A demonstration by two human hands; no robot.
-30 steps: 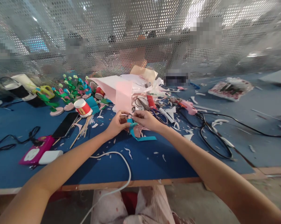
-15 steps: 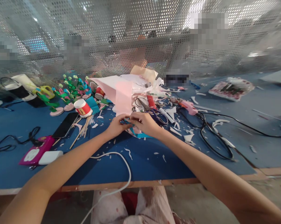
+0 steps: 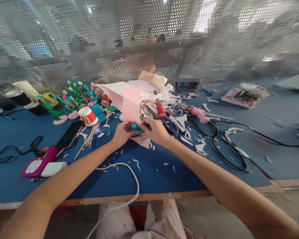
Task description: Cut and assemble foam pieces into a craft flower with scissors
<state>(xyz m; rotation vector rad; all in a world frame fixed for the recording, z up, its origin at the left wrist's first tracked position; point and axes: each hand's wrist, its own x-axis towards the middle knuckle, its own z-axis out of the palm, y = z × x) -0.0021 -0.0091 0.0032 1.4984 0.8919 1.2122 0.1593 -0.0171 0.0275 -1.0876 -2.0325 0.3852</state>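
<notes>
Between my fingers is a small blue paper strip (image 3: 135,126), bent into a curl. My left hand (image 3: 122,133) pinches it from the left, and my right hand (image 3: 154,131) holds its other side, the fingertips almost meeting. Below them a pink paper scrap (image 3: 142,141) lies on the table. Just behind the hands stands a large folded sheet of pink paper (image 3: 131,103). Scissors (image 3: 171,124) with dark blue handles rest to the right of my right hand.
On the left are a red and white paper cup (image 3: 88,116), thin wooden sticks (image 3: 89,137), a phone (image 3: 69,134), a magenta power strip (image 3: 41,161) and green paper plants (image 3: 72,96). A pink glue gun (image 3: 200,114) with a black cable lies right. White scraps litter the blue table (image 3: 161,179).
The blue strip, which hung loose below my hands to the right, is now gathered into a curl between my fingers. My hands have shifted slightly, uncovering the pink scrap.
</notes>
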